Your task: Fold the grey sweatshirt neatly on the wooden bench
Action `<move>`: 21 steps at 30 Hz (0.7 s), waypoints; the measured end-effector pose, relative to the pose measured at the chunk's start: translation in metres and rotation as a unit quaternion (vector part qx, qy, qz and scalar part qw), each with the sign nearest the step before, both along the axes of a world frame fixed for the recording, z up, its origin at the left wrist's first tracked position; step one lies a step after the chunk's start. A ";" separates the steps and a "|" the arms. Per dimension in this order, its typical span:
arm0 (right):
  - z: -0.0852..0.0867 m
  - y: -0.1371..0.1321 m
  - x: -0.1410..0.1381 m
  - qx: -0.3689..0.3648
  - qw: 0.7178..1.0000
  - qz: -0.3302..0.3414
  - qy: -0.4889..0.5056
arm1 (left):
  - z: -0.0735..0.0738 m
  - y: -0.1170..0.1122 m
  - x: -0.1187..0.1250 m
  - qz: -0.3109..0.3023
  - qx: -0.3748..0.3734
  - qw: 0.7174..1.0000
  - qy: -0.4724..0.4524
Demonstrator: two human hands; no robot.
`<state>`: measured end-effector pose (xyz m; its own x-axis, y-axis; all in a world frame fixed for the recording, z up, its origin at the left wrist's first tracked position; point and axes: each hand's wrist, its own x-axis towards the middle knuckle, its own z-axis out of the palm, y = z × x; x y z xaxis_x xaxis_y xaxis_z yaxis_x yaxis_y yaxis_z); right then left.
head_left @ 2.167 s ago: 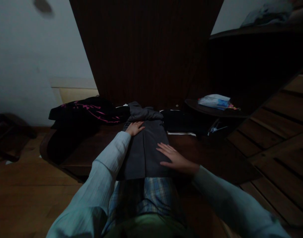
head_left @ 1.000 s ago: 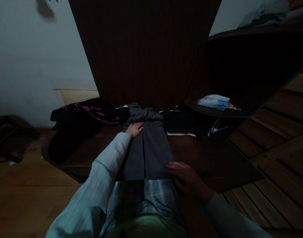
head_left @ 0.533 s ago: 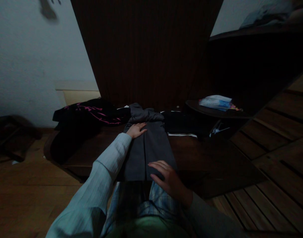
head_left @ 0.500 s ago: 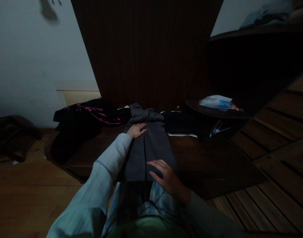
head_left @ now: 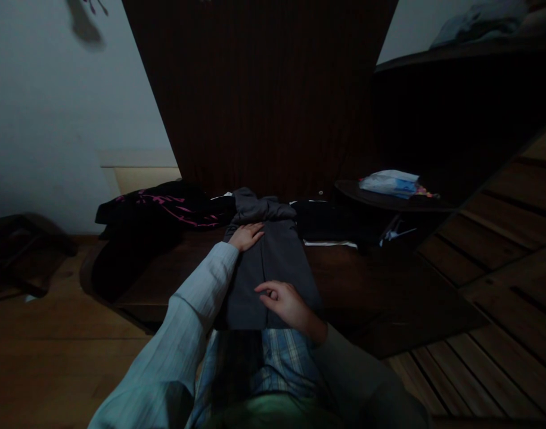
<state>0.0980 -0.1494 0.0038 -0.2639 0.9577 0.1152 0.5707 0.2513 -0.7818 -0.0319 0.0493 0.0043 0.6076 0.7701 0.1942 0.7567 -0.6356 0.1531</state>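
Note:
A pair of dark grey trousers [head_left: 284, 250] lies lengthwise over the dark wooden bench, its legs side by side and its far end bunched up. My left hand [head_left: 247, 236] rests flat on the trousers just below the bunched part, fingers stretched out. Nearer to me, my right hand [head_left: 284, 302] is over the lower legs, its fingers half curled and thumb and index finger apart. Nothing shows between those fingers; whether they touch the cloth I cannot tell.
Black clothing with pink patterning [head_left: 166, 202] lies left on the bench [head_left: 174, 262]. Folded black cloth [head_left: 326, 220] is at right, below a small shelf with a white-and-blue packet [head_left: 389, 183]. A tall dark panel [head_left: 264, 95] stands behind. Wooden slats [head_left: 509, 274] lie at right.
My right hand has moved slightly left and its fingers have curled in. The gap between the lower trouser legs has narrowed. My left hand stays in place.

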 end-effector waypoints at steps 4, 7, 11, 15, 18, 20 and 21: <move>0.008 -0.008 0.001 0.043 0.992 0.013 -0.120 | 0.000 -0.001 0.000 -0.001 0.000 1.000 -0.002; 0.021 -0.011 0.000 0.069 0.985 0.020 -0.156 | 0.000 -0.001 0.001 -0.002 0.003 1.000 -0.004; 0.022 -0.010 -0.003 0.187 0.970 0.003 -0.156 | 0.001 -0.002 0.001 -0.007 0.015 1.000 -0.012; -0.002 -0.011 -0.009 0.205 0.952 0.059 -0.221 | 0.004 -0.008 0.002 0.006 0.053 0.998 -0.032; -0.013 -0.014 -0.009 0.188 0.951 0.062 -0.237 | 0.012 -0.016 0.003 0.023 0.093 0.995 -0.029; -0.009 -0.017 -0.001 0.181 0.953 0.084 -0.229 | 0.020 -0.028 0.000 0.020 0.102 0.994 -0.028; -0.005 -0.020 0.006 0.179 0.953 0.099 -0.224 | 0.025 -0.037 -0.005 0.012 0.098 0.995 -0.034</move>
<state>0.1042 -0.1695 -0.0015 -0.5346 0.8043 0.2593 0.7408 0.5937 -0.3143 -0.0365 0.0122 0.0291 0.5702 0.7274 0.3819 0.7642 -0.6402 0.0783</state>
